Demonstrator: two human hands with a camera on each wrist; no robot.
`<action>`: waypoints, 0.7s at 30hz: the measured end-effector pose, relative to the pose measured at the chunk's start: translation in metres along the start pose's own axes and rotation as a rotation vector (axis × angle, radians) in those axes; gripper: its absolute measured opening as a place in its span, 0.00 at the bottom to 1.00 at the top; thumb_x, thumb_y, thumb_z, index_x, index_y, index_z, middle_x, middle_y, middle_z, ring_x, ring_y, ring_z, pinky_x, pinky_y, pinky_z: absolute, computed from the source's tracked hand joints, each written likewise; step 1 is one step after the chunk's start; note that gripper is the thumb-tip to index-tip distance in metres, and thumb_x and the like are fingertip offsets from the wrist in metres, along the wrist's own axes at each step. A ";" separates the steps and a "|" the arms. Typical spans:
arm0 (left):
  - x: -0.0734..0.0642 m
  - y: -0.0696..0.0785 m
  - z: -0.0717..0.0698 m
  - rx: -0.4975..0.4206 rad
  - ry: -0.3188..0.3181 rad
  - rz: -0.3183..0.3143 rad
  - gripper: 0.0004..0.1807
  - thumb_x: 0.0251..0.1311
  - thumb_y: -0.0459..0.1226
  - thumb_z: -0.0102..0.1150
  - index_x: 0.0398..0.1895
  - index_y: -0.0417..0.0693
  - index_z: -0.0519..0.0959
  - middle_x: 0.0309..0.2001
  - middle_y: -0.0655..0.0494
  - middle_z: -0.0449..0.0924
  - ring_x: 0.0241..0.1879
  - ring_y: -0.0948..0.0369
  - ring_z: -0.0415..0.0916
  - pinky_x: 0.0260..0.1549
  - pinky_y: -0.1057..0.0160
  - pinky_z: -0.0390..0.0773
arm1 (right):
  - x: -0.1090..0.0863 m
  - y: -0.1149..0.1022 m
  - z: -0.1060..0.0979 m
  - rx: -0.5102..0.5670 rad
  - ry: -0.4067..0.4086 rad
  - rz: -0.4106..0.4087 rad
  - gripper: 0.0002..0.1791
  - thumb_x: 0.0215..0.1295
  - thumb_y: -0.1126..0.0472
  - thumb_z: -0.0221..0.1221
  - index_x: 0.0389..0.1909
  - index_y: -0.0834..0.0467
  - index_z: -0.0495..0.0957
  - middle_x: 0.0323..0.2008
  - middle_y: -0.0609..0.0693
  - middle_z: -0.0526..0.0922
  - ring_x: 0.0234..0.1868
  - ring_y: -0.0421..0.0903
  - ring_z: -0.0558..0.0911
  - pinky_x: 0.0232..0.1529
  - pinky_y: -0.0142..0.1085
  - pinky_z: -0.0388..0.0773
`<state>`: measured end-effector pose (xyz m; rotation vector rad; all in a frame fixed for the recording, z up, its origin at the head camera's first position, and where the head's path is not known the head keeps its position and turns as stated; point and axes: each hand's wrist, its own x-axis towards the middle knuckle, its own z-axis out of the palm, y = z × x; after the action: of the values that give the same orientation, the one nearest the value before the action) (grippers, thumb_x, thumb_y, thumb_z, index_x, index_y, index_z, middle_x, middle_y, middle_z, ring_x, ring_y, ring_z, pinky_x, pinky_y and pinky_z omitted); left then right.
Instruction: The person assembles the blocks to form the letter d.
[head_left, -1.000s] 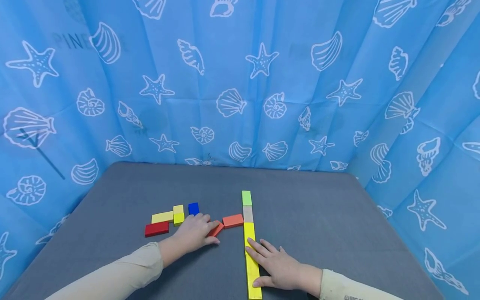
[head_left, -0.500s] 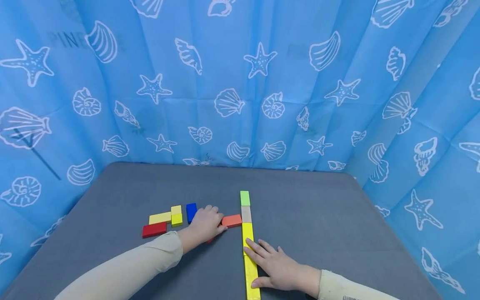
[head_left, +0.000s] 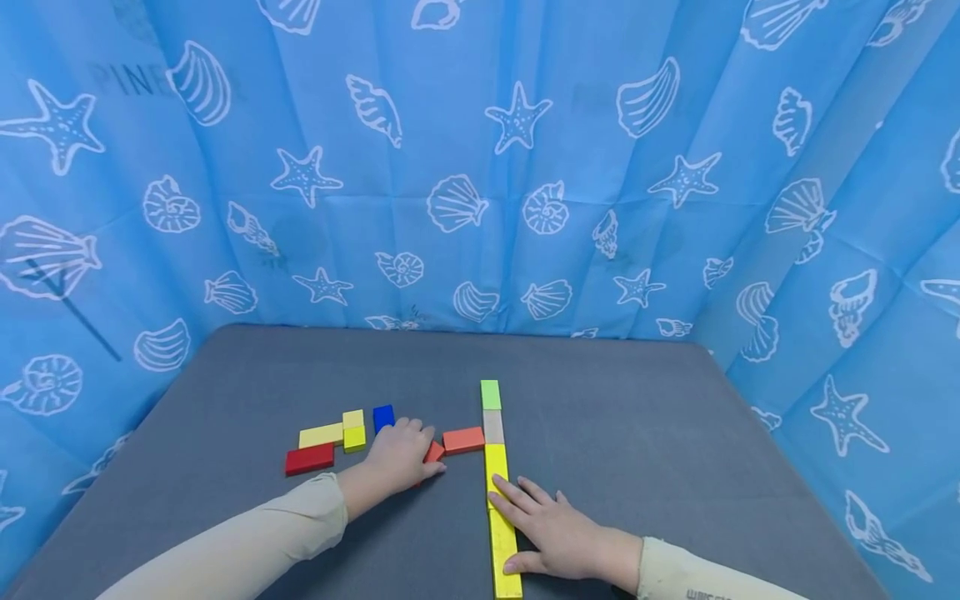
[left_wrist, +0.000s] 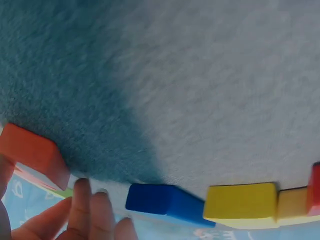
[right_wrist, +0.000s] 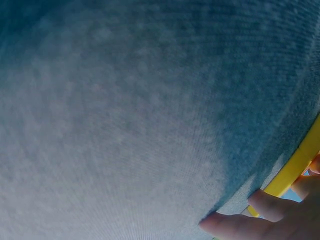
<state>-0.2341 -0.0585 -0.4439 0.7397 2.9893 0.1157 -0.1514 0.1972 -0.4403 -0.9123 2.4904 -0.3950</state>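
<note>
My left hand (head_left: 399, 457) covers much of an orange-red block (head_left: 435, 452), thumb and index finger about its sides. In the left wrist view the thumb lies against an orange-red block (left_wrist: 35, 152), with the other fingers bent beside it. My right hand (head_left: 558, 533) rests with spread fingers on two long yellow blocks (head_left: 504, 554) laid end to end. A grey block (head_left: 492, 426) and a light green block (head_left: 490, 394) extend that row at the far end. Another orange-red block (head_left: 463, 440) touches the row's left side.
Left of my left hand lie a blue block (head_left: 383, 416), a red block (head_left: 309, 459), a pale yellow block (head_left: 321, 435) and two small yellowish blocks (head_left: 354, 438). A grey cloth covers the table (head_left: 615, 400). A blue shell-print curtain (head_left: 480, 167) hangs behind it.
My left hand moved right over the orange-red block, then slightly back left, uncovering part of it. My right hand stays on the yellow blocks. The view shifted slightly.
</note>
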 end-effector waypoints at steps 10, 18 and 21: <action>-0.004 -0.003 0.003 -0.042 0.022 0.030 0.33 0.56 0.56 0.65 0.55 0.40 0.80 0.43 0.47 0.80 0.38 0.54 0.73 0.35 0.57 0.77 | 0.001 0.001 0.000 0.004 -0.006 -0.003 0.45 0.64 0.32 0.50 0.77 0.50 0.52 0.77 0.46 0.46 0.72 0.62 0.54 0.51 0.71 0.65; -0.018 -0.022 -0.003 -0.111 0.124 0.007 0.30 0.60 0.54 0.63 0.55 0.39 0.79 0.47 0.45 0.80 0.45 0.51 0.76 0.42 0.53 0.79 | 0.002 0.001 0.000 0.030 -0.016 0.001 0.45 0.64 0.32 0.49 0.77 0.50 0.51 0.77 0.47 0.46 0.73 0.63 0.53 0.51 0.72 0.63; -0.031 -0.039 -0.005 -0.106 0.190 0.004 0.29 0.60 0.52 0.63 0.56 0.39 0.79 0.48 0.44 0.79 0.47 0.50 0.76 0.44 0.50 0.78 | 0.001 0.002 0.000 0.026 -0.012 -0.004 0.45 0.65 0.32 0.50 0.77 0.50 0.52 0.77 0.47 0.45 0.73 0.63 0.53 0.51 0.71 0.63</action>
<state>-0.2251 -0.1078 -0.4414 0.7633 3.1282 0.3619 -0.1532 0.1975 -0.4413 -0.9062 2.4674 -0.4216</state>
